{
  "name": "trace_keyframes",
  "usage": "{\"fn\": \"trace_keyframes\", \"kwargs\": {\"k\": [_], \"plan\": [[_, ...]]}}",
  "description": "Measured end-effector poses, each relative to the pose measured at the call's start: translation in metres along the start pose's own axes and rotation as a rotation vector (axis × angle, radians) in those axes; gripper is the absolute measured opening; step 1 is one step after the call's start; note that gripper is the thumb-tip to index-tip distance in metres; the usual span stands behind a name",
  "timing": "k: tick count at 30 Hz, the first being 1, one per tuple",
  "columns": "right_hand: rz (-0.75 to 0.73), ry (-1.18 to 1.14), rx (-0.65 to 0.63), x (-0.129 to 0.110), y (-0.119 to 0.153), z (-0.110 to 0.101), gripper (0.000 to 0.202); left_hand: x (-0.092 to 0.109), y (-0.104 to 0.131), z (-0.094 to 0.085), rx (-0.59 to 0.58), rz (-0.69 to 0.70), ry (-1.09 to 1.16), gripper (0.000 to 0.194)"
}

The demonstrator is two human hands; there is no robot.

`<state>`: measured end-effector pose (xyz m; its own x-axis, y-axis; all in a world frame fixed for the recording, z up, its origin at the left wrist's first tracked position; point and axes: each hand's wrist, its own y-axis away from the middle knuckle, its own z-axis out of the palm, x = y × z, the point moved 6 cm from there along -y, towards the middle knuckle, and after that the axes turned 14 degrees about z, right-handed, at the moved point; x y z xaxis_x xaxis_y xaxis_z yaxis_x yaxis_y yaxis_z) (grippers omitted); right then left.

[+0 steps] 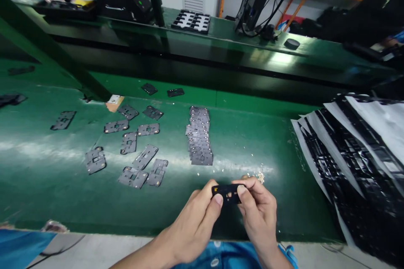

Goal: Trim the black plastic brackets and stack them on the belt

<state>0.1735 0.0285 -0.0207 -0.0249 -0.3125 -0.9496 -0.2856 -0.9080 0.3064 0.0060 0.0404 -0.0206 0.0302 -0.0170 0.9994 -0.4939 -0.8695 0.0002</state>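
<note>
Between my two hands, above the front edge of the green bench, is a small black plastic plate (229,193) with cut-outs and a yellow patch at its left end. My left hand (197,218) pinches the left end, thumb on top. The right end is gripped by my right hand (257,210), its thumb pressing on the face. Just beyond my right hand lies a small heap of tiny pale pieces (260,176). An overlapping row of similar dark plates (202,159) stretches away from me in the middle of the bench.
Several loose plates (133,177) are scattered on the left of the bench (246,130). At right stands a stack of black parts with white sheets (315,134). A green post (72,67) rises at left. A tray (191,22) sits on the raised shelf behind.
</note>
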Motion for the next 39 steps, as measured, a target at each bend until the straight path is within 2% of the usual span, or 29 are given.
{"fn": "trace_keyframes", "kwargs": {"k": [4, 7, 13, 19, 25, 29, 32, 36, 39], "plan": [[0.105, -0.043, -0.055, 0.007, 0.004, 0.002, 0.029, -0.002, -0.001, 0.0, 0.068, 0.005, 0.108, 0.043], [0.141, -0.035, -0.03, 0.004, 0.011, 0.005, 0.028, -0.002, -0.006, 0.001, 0.083, 0.032, 0.155, 0.044], [0.035, 0.079, 0.02, -0.011, 0.018, 0.007, 0.024, -0.005, -0.01, 0.001, 0.132, 0.075, 0.212, 0.045], [-0.054, 0.125, 0.027, -0.016, 0.016, 0.006, 0.019, -0.014, -0.007, 0.007, 0.176, 0.05, 0.298, 0.047], [-0.082, 0.1, 0.016, -0.018, 0.017, 0.008, 0.015, -0.017, -0.007, 0.011, 0.211, 0.03, 0.407, 0.052], [-0.09, 0.123, 0.007, -0.017, 0.018, 0.007, 0.013, -0.016, -0.006, 0.01, 0.205, 0.029, 0.392, 0.052], [-0.153, 0.144, -0.011, -0.018, 0.021, 0.007, 0.01, -0.016, -0.008, 0.008, 0.217, 0.031, 0.38, 0.054], [-0.293, 0.192, -0.02, -0.021, 0.025, 0.009, 0.016, -0.018, -0.01, 0.006, 0.292, -0.051, 0.48, 0.052], [-0.275, 0.242, -0.105, -0.021, 0.02, 0.012, 0.019, -0.02, -0.007, 0.003, 0.39, -0.155, 0.462, 0.048]]}}
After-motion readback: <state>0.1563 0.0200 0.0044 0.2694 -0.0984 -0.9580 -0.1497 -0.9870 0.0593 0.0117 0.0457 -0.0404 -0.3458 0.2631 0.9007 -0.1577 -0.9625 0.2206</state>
